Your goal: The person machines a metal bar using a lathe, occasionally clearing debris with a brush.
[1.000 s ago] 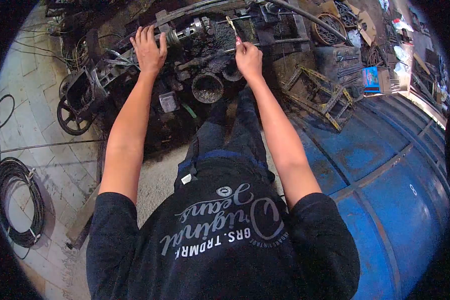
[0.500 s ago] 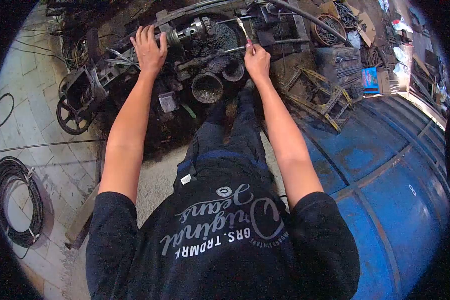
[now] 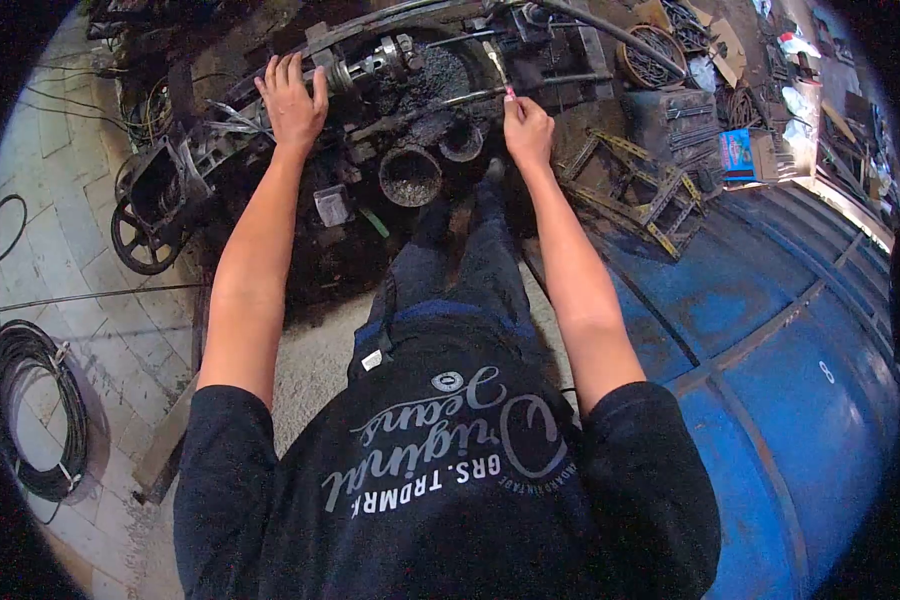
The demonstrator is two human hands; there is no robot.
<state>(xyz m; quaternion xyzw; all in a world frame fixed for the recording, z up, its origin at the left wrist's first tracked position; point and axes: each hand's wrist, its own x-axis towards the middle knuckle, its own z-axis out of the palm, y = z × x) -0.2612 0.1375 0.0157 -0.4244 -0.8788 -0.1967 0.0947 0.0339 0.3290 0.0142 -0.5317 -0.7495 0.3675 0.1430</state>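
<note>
My left hand (image 3: 295, 105) lies with fingers spread on the headstock end of a dark, greasy lathe-like machine (image 3: 210, 150), beside its metal chuck (image 3: 340, 76). In my right hand (image 3: 528, 130) is a small paintbrush (image 3: 499, 70), its handle pinkish red near my fingers and its pale bristles pointing away from me. The brush reaches over the machine's metal rods (image 3: 470, 98), to the right of a heap of dark metal chips (image 3: 445, 75). Two round containers (image 3: 410, 177) with chips inside stand nearer my legs.
A yellowish metal frame (image 3: 635, 190) lies right of my right forearm. Beyond it are a blue box (image 3: 738, 155) and a round bin (image 3: 652, 55) of metal pieces. Large blue metal panels (image 3: 770, 400) fill the lower right. A coiled black hose (image 3: 35, 410) rests on the tiled floor at left.
My right hand has moved slightly right and toward me with the paintbrush. My left hand stays on the machine, nearly unmoved.
</note>
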